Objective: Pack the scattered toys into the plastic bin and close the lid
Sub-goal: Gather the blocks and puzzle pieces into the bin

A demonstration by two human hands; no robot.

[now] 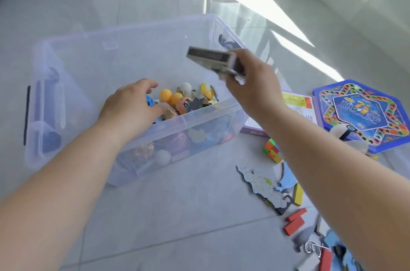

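Clear bin on the glossy grey tiled floor (177,215), both hands over it, no lid on.

Nearest, flat red wooden blocks (295,222) and grey cardboard jigsaw pieces (264,188) lie scattered at right, with a multicoloured twisted puzzle cube (273,150) beyond them. The translucent rectangular plastic bin (199,124) holds smooth orange balls (166,94) and mixed small toys. The left hand (131,102) reaches inside with fingers curled over the toys; whether its grip holds anything cannot be told. The right hand (250,84) clasps a flat rectangular grey box (210,57) above the bin's right end. A blue hexagonal game box (363,113) lies far right.
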